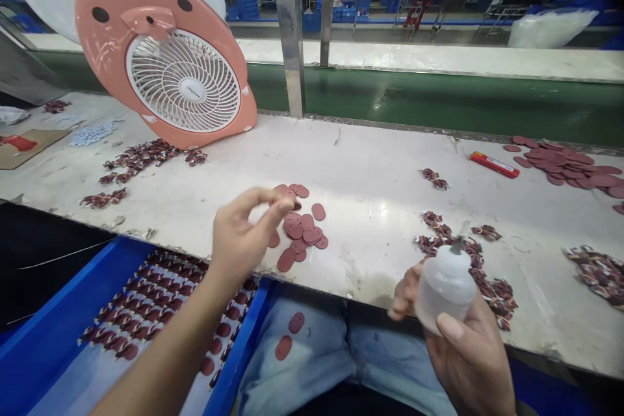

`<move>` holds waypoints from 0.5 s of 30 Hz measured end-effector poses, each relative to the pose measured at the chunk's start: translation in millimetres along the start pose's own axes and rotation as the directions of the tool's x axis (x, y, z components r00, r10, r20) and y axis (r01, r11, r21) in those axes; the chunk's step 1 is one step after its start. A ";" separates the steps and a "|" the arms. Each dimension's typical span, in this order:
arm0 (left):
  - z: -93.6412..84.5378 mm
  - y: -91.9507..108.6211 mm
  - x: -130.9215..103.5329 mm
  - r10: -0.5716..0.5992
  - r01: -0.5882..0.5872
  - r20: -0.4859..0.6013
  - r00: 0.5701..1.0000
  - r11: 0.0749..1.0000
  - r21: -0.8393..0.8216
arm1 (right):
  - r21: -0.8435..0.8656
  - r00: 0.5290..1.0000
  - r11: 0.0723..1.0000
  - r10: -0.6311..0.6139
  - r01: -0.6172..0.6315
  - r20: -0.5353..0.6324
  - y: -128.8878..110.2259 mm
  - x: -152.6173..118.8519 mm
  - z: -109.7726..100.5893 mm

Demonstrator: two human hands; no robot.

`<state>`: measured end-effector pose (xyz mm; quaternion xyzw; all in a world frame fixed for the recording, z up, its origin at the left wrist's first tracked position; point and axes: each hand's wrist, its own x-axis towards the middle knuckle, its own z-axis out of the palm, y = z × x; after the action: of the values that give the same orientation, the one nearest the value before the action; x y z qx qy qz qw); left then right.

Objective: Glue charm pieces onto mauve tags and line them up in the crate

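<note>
My left hand is over a loose pile of dark red oval pieces, with thumb and forefinger pinching one dark red oval piece. Several of these ovals carry small holes or dots. On the right, my right hand grips a translucent squeeze bottle with a thin dark tip pointing up. Behind that bottle lie clusters of small dark red and brown bow-like pieces. Two more ovals rest on the jeans over my lap.
A pink fan stands at the back left, beside heaps of small bow-like pieces. Below the table edge, a blue tray holds rows of assembled pieces. A red cutter and an oval heap lie right. Metal posts rise behind.
</note>
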<state>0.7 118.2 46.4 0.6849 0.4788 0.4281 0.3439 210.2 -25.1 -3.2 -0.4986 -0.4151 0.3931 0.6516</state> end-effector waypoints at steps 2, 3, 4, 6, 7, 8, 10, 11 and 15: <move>5.5 17.3 -38.6 -0.137 0.136 0.003 0.991 0.984 -0.114 | 0.033 0.998 0.998 0.047 -0.048 0.033 -0.9 -2.2 6.7; 10.5 23.2 -55.9 -0.232 0.244 0.084 0.969 0.949 -0.199 | 0.029 0.996 0.997 0.075 -0.077 0.052 -1.1 -3.9 10.6; 16.1 27.2 -70.6 -0.299 0.329 0.143 0.943 0.902 -0.279 | 0.017 0.991 0.994 0.109 -0.110 0.076 -1.0 -5.9 14.8; 26.9 29.7 -90.5 -0.373 0.421 0.199 0.906 0.835 -0.354 | -0.009 0.977 0.986 0.165 -0.166 0.134 -0.1 -10.1 23.3; 31.2 29.0 -95.9 -0.381 0.427 0.196 0.904 0.831 -0.357 | -0.019 0.970 0.983 0.181 -0.181 0.161 0.5 -11.9 27.5; 34.5 27.7 -99.2 -0.378 0.416 0.177 0.909 0.842 -0.343 | -0.028 0.966 0.983 0.184 -0.182 0.182 1.2 -13.4 31.4; 38.6 24.8 -102.2 -0.367 0.389 0.128 0.921 0.867 -0.312 | -0.052 0.969 0.988 0.154 -0.147 0.194 2.2 -15.0 37.8; 40.1 23.5 -103.5 -0.382 0.396 0.109 0.918 0.861 -0.321 | -0.070 0.975 0.992 0.121 -0.109 0.188 2.6 -15.2 39.8; 48.0 18.9 -112.3 -0.598 0.595 0.210 0.773 0.572 -0.565 | -0.191 0.977 0.963 -0.163 0.188 0.140 5.4 -15.9 38.9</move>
<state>31.9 2.8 15.1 0.3358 0.5197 0.4175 0.6655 167.8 -26.3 -4.8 -0.4986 -0.5349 0.3192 0.6027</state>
